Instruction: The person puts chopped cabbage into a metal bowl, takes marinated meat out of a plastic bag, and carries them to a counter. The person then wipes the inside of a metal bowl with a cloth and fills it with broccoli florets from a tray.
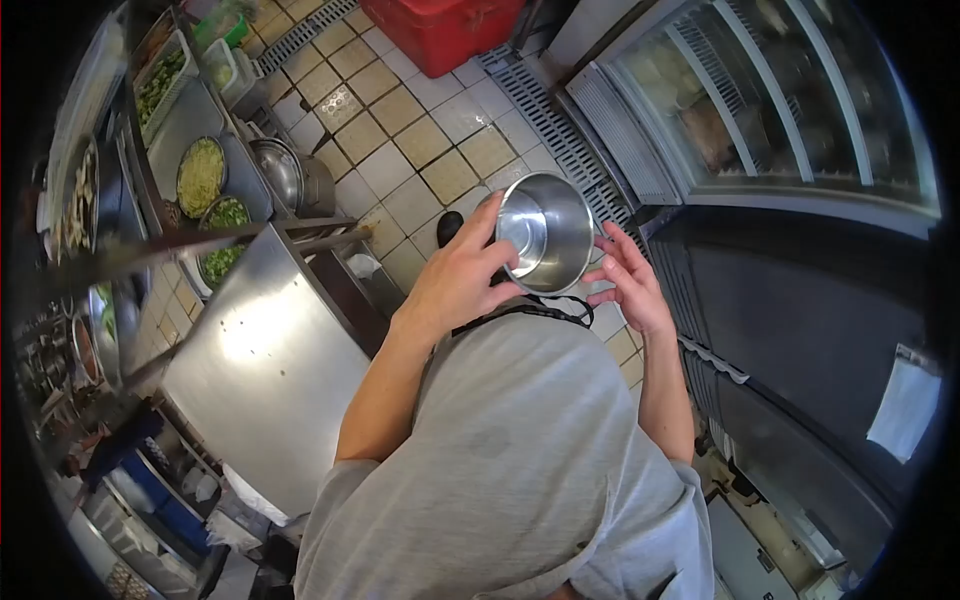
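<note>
A shiny metal bowl (548, 232) is tilted in front of my body, and its hollow inside shows. My left hand (468, 262) grips its left side, with fingers over the rim and the thumb below. At the bowl's right side, my right hand (630, 278) has its fingers apart and the fingertips close to the outer wall; whether they touch it cannot be made out. A black rounded object (450, 228) shows just behind my left hand.
A steel counter (270, 370) stands at the left, with bowls of chopped greens (222, 240) and shredded food (201, 172) beyond it. A red box (440, 30) sits on the tiled floor (400, 130). Glass-door fridge (760, 110) at right.
</note>
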`<state>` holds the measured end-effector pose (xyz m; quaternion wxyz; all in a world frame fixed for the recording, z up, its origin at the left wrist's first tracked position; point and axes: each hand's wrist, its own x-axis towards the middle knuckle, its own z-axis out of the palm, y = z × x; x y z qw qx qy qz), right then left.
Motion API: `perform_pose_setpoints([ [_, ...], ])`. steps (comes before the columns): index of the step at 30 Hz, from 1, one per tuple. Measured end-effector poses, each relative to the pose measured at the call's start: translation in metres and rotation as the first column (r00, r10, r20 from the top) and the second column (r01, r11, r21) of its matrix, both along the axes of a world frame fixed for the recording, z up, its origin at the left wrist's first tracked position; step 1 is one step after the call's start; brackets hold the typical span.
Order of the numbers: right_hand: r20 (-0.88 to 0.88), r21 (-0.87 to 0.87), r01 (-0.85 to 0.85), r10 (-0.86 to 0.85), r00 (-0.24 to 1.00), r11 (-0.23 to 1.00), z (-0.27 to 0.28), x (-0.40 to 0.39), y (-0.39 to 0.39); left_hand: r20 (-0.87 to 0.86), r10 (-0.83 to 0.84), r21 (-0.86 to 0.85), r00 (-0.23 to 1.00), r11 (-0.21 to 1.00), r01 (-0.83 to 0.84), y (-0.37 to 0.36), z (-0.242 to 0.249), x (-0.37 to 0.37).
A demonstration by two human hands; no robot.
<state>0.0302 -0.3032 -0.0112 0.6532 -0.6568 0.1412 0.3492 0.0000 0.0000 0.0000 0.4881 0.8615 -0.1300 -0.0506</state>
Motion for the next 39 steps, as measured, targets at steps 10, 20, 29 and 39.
perform_pose_setpoints([
  [10,0.008,0.141,0.268,-0.272,0.962,0.953,-0.019,0.136,0.098,0.175,-0.274,0.143,0.946,0.957,0.251,0.063,0.029,0.196],
  [20,0.114,0.316,0.471,-0.526,0.843,0.823,-0.022,0.255,0.069,0.258,-0.442,0.109,0.859,0.897,0.429,0.018,0.030,0.359],
  [29,0.123,0.232,0.376,-0.411,0.903,0.897,-0.067,0.398,0.056,0.143,-0.187,0.345,0.972,0.930,0.128,0.089,0.026,0.501],
  [39,0.076,0.126,0.354,-0.365,0.928,0.927,-0.076,0.512,0.105,0.084,0.132,0.590,0.988,0.792,-0.156,0.245,-0.050,0.662],
])
